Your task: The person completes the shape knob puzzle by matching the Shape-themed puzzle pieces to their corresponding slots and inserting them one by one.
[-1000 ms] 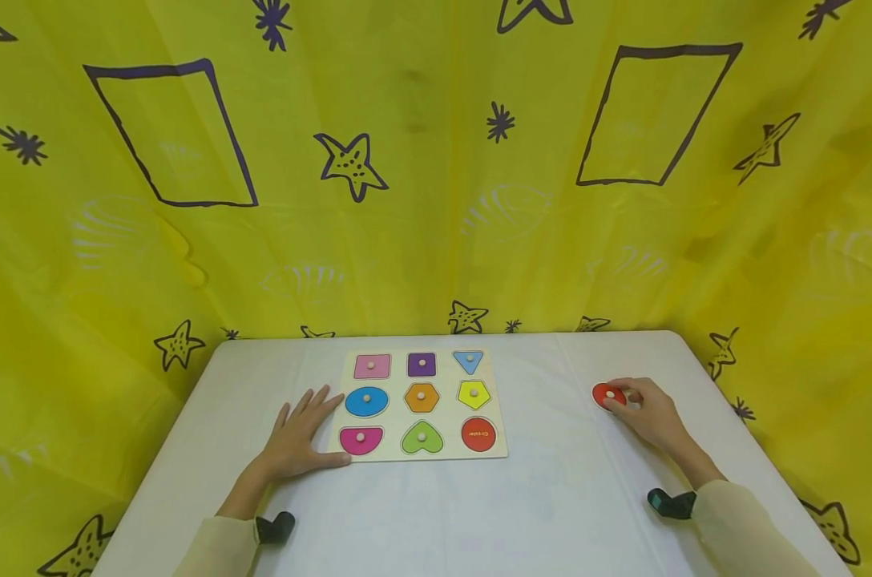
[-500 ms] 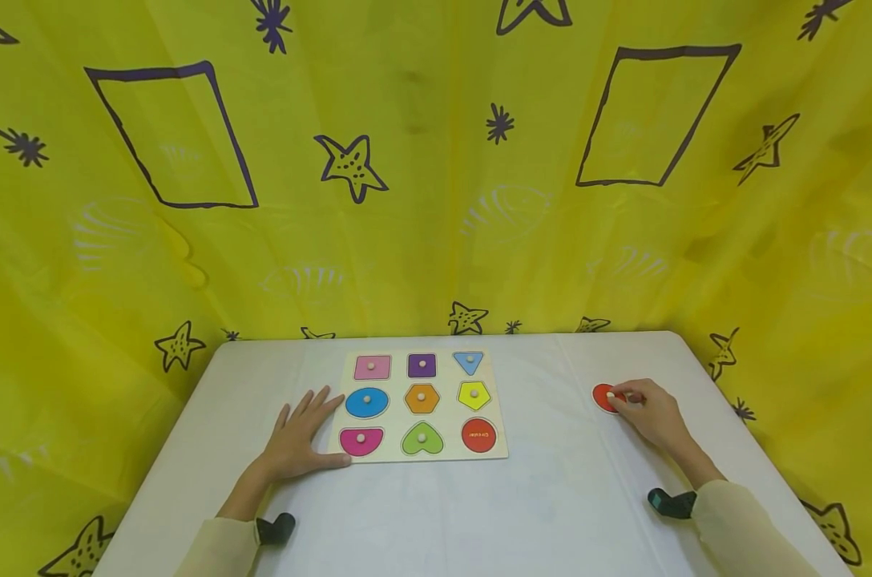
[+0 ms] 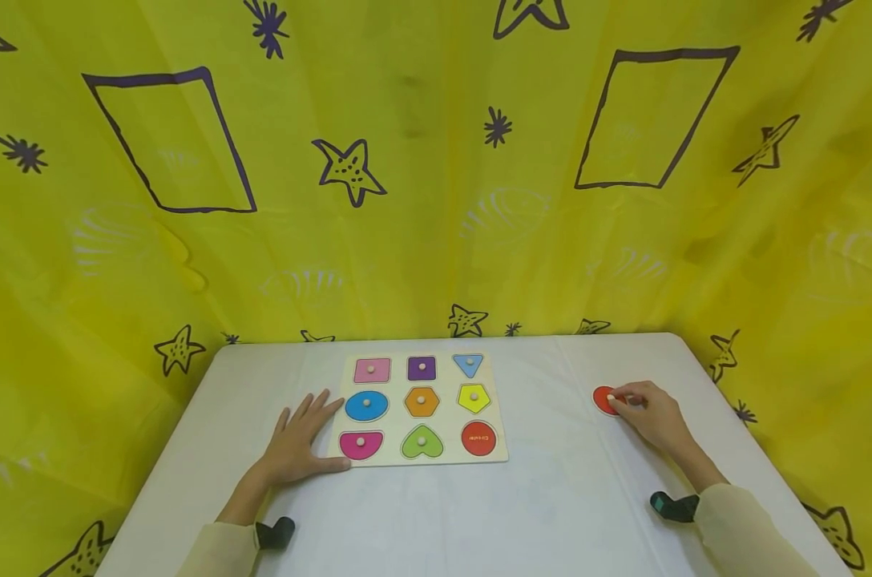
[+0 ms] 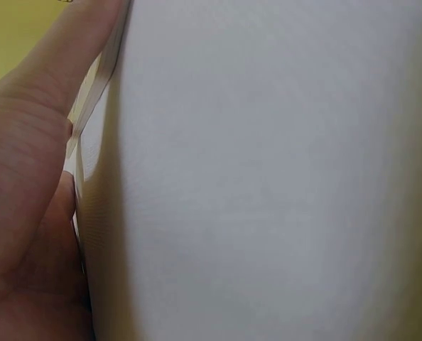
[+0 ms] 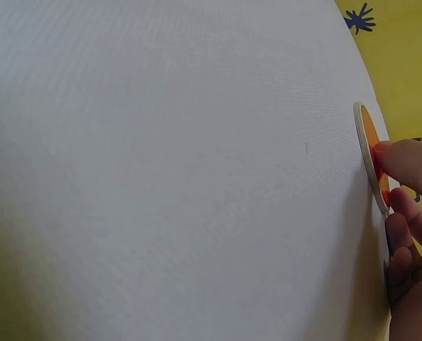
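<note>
A wooden knob puzzle board [image 3: 399, 370] lies on the white table. Its recess at the near right corner, a red circle [image 3: 478, 438] with printed lettering, has no piece in it. Several coloured shapes with round knobs fill the others. My left hand [image 3: 292, 445] rests spread at the board's left side, thumb at the near corner and fingertips by the left edge. Far to the right, my right hand [image 3: 652, 417] pinches the pale knob of a red round puzzle piece [image 3: 603, 401]. In the right wrist view, this piece [image 5: 371, 135] shows edge-on, close over the table.
The white table [image 3: 436, 521] ends at a yellow curtain [image 3: 421, 240] with starfish drawings, which hangs behind and on both sides. Dark wrist-worn devices sit at the left sleeve [image 3: 220, 549] and the right sleeve [image 3: 746, 529].
The right fingertips have drawn together onto the red piece's knob. The piece stays at about the same spot. The left hand and the board have not visibly moved.
</note>
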The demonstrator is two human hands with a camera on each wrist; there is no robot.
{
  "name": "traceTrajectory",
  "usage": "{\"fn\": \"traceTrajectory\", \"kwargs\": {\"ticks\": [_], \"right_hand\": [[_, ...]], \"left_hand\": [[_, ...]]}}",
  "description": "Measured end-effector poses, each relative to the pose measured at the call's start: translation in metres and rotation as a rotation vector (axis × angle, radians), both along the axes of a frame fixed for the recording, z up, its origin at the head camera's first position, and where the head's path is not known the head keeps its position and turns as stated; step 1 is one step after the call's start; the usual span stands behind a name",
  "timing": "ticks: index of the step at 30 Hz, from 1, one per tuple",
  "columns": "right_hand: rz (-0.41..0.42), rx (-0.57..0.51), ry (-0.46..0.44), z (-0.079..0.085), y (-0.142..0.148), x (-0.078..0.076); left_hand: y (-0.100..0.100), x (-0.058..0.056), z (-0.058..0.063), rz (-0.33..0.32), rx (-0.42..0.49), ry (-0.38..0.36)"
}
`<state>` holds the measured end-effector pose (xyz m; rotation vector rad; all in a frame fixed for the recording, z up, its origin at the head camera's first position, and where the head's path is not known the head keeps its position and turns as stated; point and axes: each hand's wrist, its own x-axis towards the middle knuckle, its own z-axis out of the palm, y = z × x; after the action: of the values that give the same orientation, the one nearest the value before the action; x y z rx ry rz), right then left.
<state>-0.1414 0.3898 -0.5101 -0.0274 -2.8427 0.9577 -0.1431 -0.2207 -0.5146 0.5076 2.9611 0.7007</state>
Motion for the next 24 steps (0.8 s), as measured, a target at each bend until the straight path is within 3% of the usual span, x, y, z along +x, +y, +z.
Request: {"fn": "traceTrajectory", "kwargs": {"ticks": [24], "right_hand": [[-0.019, -0.04, 0.016, -0.0058, 0.0014, 0.0024]], "left_hand": [[0.0009, -0.0008, 0.0011, -0.006, -0.015, -0.004]]}}
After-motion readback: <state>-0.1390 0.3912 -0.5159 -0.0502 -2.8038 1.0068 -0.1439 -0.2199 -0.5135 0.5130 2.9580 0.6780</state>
